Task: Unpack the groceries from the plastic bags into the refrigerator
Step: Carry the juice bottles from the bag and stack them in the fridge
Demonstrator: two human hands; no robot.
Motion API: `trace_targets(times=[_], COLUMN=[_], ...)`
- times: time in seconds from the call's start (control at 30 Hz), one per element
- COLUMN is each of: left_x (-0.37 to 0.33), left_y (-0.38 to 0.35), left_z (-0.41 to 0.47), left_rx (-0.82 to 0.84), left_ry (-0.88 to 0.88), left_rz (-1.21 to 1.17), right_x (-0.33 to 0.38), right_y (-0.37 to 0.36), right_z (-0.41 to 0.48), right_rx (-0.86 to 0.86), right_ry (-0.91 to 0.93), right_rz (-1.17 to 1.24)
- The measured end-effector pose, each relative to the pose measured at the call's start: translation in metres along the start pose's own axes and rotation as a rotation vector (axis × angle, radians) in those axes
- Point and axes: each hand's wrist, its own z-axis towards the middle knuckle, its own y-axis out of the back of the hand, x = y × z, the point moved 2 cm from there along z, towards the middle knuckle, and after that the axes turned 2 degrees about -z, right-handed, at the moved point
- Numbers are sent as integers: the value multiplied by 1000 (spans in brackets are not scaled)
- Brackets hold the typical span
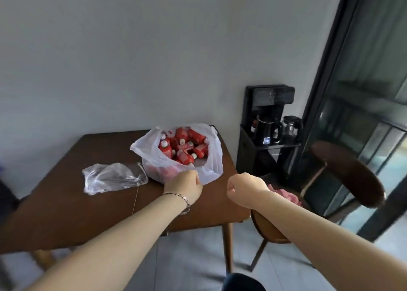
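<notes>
Head view: left hand (183, 185) closed its grip on the near rim of the white bag (212, 158) of red bottles (184, 156) by the bench's (66, 202) right edge. Right hand (245, 187), a fist with nothing visible in its grip, hung just right of it.

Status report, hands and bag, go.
Left hand curled at rim of white bag, grip unclear; right hand fisted, nothing visible in it. Bag open on table, red bottles inside. Clear bag alongside, not blocking.

We can read nothing here — the white marks on the red bottles (184, 147) and the sticker (267, 141) on the far black kettle (264, 126) are too blurred.
</notes>
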Motion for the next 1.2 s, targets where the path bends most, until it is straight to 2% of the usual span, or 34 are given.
trace_targets(times=[0.27, 0.4, 0.6, 0.77, 0.93, 1.1, 1.2], left_x=[86, 130, 177, 197, 219, 237, 241], left_y=[-2, -15, -37, -58, -86, -118, -131], left_z=[102, 163, 269, 332, 380, 413, 420], left_rx=[-9, 12, 43, 174, 202, 331, 308], left_ry=[139, 167, 4, -130, -140, -35, -54], left_rz=[28, -3, -65, 44, 206, 226, 255], right_x=[37, 49, 65, 59, 61, 63, 64], right_y=[-36, -66, -111, -156, -195, -217, -225], right_z=[171, 242, 342, 382, 415, 425, 428], right_rx=[110, 83, 173, 324, 433, 374, 307], right_ry=[93, 18, -80, -213, -148, -177, -135], right_rz=[-64, 67, 296, 315, 220, 451, 413])
